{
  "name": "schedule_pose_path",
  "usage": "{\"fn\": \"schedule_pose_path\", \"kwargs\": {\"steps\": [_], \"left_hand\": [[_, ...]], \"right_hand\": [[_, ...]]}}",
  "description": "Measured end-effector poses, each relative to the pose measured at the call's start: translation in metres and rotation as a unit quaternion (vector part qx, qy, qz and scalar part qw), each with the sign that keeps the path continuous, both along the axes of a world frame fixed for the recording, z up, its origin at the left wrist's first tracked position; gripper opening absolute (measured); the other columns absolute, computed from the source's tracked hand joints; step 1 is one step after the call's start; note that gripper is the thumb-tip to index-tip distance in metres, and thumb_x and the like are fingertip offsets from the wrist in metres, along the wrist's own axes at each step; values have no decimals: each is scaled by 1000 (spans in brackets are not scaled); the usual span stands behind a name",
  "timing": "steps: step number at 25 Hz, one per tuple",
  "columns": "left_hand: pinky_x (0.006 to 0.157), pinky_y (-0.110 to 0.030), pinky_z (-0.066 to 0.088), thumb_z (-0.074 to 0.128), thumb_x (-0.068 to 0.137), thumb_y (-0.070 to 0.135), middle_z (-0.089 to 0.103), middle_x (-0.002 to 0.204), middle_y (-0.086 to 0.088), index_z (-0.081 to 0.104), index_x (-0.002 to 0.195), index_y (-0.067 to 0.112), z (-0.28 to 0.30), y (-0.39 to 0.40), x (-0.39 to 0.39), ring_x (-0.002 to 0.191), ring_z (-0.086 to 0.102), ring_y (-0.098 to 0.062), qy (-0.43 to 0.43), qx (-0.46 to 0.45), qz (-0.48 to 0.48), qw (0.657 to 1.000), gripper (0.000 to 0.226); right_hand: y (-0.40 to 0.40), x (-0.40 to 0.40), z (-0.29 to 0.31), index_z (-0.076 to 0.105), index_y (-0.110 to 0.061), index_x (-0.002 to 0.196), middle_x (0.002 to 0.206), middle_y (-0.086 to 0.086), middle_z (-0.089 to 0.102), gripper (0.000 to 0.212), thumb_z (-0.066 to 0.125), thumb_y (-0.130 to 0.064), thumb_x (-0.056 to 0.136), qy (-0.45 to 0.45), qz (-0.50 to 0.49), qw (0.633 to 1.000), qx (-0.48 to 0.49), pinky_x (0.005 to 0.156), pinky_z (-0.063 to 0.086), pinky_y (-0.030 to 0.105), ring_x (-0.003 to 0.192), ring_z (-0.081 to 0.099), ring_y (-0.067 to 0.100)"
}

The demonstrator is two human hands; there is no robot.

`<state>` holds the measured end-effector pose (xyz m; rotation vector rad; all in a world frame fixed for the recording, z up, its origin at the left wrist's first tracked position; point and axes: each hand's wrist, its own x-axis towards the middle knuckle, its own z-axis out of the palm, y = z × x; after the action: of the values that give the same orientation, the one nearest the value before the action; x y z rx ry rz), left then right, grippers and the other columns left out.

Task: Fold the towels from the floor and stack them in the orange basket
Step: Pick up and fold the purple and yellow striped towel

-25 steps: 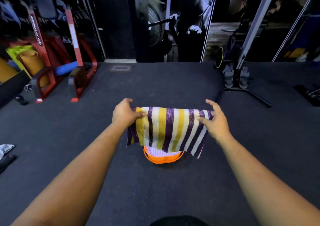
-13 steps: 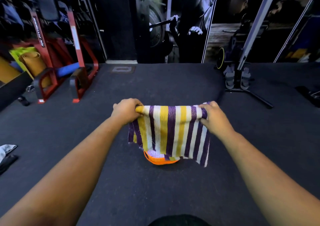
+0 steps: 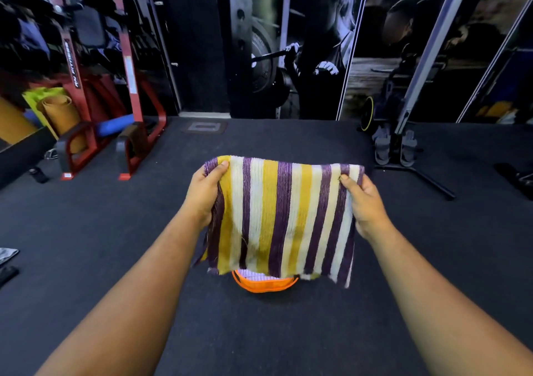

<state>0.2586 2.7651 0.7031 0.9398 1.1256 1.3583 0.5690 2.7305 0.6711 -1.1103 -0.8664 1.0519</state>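
A dark rubber floor (image 3: 115, 245) fills the lower part of the head view and carries everything else. Along its far left edge stands a red steel rack (image 3: 131, 95), with rolled mats (image 3: 57, 116) in yellow and tan tucked behind its feet. Near the far right edge a grey upright machine (image 3: 403, 133) stands on spreading black legs. Held up in the air over the middle of the floor is a striped towel (image 3: 282, 220), purple, yellow and white, folded so that its fold runs along the top and its loose edges hang down. The left hand (image 3: 204, 194) grips the towel's upper left corner, thumb on the front face and fingers curled behind the cloth. The right hand (image 3: 364, 199) pinches the upper right corner the same way, thumb on the front. Below the towel's hanging edge, on the floor's middle, sits the orange basket (image 3: 264, 284); only its near rim shows, with a pale lilac cloth (image 3: 256, 274) lying inside it. At the floor's left edge a small grey and black heap (image 3: 7, 260) lies.
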Motion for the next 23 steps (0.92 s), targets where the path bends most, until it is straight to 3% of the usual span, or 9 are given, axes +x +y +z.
{"fn": "schedule_pose_path", "kwargs": {"steps": [3, 6, 10, 13, 16, 18, 21, 23], "left_hand": [[63, -30, 60, 67, 98, 24, 79, 88, -9, 73, 96, 12, -13, 5, 7, 74, 75, -19, 7, -51, 18, 998, 13], [71, -38, 63, 68, 97, 24, 78, 89, -12, 72, 98, 8, -28, 7, 14, 75, 74, -22, 5, -75, 35, 997, 16], [81, -46, 62, 70, 95, 25, 77, 88, -6, 71, 89, 15, -58, 4, 36, 80, 72, -20, 45, -62, 129, 989, 11], [83, -38, 57, 66, 97, 27, 73, 85, 4, 70, 92, 14, -79, -6, 66, 82, 66, -12, 52, -47, 165, 984, 14], [78, -24, 54, 59, 103, 29, 74, 93, 3, 67, 108, 10, -85, -13, 97, 86, 68, -7, 28, -40, 73, 996, 21], [86, -29, 57, 66, 99, 35, 76, 107, -2, 64, 118, 14, -87, -8, 104, 99, 73, -13, -29, -47, -3, 998, 29], [84, -37, 60, 81, 87, 18, 77, 100, -9, 64, 110, 9, -97, 34, 72, 98, 74, -28, -54, -86, 24, 995, 30], [81, -41, 62, 76, 88, 6, 76, 92, -15, 66, 101, 4, -101, 63, 45, 94, 74, -36, -72, -123, 58, 988, 16]], "right_hand": [[12, 6, -15, 68, -22, 114, 111, 2, 77, 15, 61, -27, 101, -75, -13, 997, -27, 99, 55, 44, 105, 73, 20], [17, 9, -26, 68, -23, 110, 105, -2, 77, 14, 63, -30, 99, -121, -49, 991, -38, 98, 55, 47, 100, 73, 17], [12, -17, -30, 63, -19, 100, 88, -8, 71, 13, 60, -32, 99, -252, -162, 954, -35, 87, 56, 43, 86, 68, 14], [6, -59, -42, 66, -16, 105, 88, -1, 72, 20, 59, -34, 98, -289, -212, 934, -6, 76, 54, 40, 84, 68, 25], [11, -109, -65, 68, -24, 123, 110, -4, 76, 28, 59, -31, 98, -347, -92, 933, 26, 82, 55, 33, 99, 70, 14], [17, -132, -73, 62, -29, 132, 126, -9, 69, 34, 56, -15, 101, -353, 54, 933, 42, 98, 49, 25, 119, 62, 4], [38, -142, -87, 57, -18, 140, 149, -1, 53, 45, 45, -7, 98, -313, 199, 923, 100, 120, 30, 24, 144, 41, 6], [52, -141, -94, 68, -17, 127, 141, 3, 62, 45, 44, 0, 93, -243, 194, 949, 48, 118, 35, 28, 140, 49, 11]]}}
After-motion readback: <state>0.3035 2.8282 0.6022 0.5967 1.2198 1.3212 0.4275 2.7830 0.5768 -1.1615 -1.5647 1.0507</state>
